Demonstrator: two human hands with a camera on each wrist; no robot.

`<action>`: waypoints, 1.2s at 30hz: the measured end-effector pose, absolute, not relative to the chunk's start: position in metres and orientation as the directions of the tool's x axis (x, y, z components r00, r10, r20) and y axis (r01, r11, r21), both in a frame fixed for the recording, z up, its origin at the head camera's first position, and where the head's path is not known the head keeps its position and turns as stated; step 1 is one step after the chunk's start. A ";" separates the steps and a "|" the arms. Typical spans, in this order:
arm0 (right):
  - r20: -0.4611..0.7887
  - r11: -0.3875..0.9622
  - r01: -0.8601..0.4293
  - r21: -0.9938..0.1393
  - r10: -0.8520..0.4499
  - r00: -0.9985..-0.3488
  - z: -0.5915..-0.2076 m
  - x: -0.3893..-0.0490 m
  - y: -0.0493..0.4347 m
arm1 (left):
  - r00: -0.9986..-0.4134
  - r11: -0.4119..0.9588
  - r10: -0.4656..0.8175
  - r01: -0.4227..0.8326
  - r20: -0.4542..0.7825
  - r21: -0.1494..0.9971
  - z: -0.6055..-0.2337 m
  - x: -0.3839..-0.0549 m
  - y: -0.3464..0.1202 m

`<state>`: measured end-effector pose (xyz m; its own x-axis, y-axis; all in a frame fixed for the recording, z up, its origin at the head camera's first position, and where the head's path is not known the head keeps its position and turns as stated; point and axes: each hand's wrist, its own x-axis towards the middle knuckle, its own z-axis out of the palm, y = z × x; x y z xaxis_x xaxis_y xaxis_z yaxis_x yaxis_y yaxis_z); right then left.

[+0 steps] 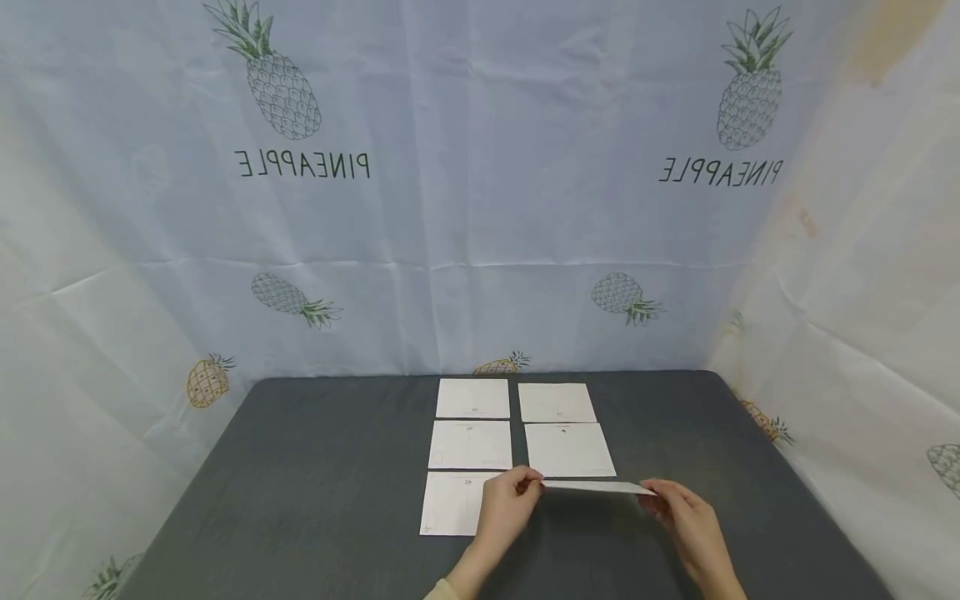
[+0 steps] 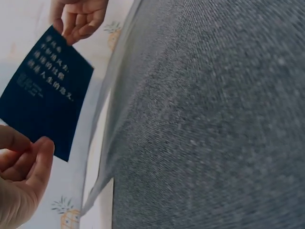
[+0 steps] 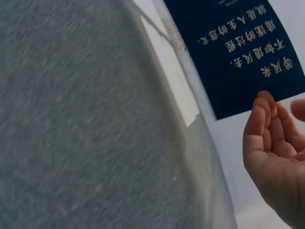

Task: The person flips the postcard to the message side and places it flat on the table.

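A postcard (image 1: 596, 486) is held up over the table's near middle, seen almost edge-on from the head. Its underside, in the left wrist view, is a dark blue face (image 2: 47, 90) with lines of pale Chinese characters. My left hand (image 1: 506, 507) pinches the left end between thumb and fingers. At the opposite end my right hand (image 1: 690, 529) holds the card's edge with its fingertips. Beyond the held card lies a white postcard (image 1: 570, 450). Another white postcard (image 1: 450, 504) lies beside my left hand, which partly covers it.
Farther back on the dark grey table (image 1: 322, 475), more white cards lie in two columns, among them a back left card (image 1: 472, 398) and a back right card (image 1: 557, 403). A pineapple-print curtain (image 1: 480, 208) surrounds the table's back and sides.
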<state>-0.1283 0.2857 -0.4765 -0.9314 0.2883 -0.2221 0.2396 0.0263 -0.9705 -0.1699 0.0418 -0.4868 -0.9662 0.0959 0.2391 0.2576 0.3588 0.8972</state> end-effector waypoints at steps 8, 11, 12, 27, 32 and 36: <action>-0.282 0.222 0.366 -0.904 0.336 -0.899 -0.487 -0.131 0.287 | -0.972 0.383 0.169 0.216 0.162 0.898 -0.494 -0.168 0.043; -0.249 0.337 0.361 -0.870 0.330 -0.910 -0.491 -0.131 0.286 | -0.962 0.413 0.220 0.244 0.164 0.877 -0.500 -0.166 0.044; -0.246 0.369 0.365 -0.855 0.332 -0.911 -0.492 -0.131 0.285 | -0.957 0.427 0.238 0.257 0.166 0.867 -0.501 -0.165 0.045; -0.164 0.638 0.319 -0.701 0.291 -0.942 -0.501 -0.133 0.279 | -0.910 0.638 0.362 0.400 0.203 0.658 -0.504 -0.159 0.050; -0.132 0.679 0.295 -0.672 0.283 -0.950 -0.503 -0.136 0.278 | -0.911 0.673 0.369 0.400 0.187 0.622 -0.506 -0.161 0.053; -0.102 0.701 0.272 -0.659 0.276 -0.956 -0.502 -0.137 0.276 | -0.911 0.694 0.374 0.399 0.173 0.599 -0.507 -0.163 0.055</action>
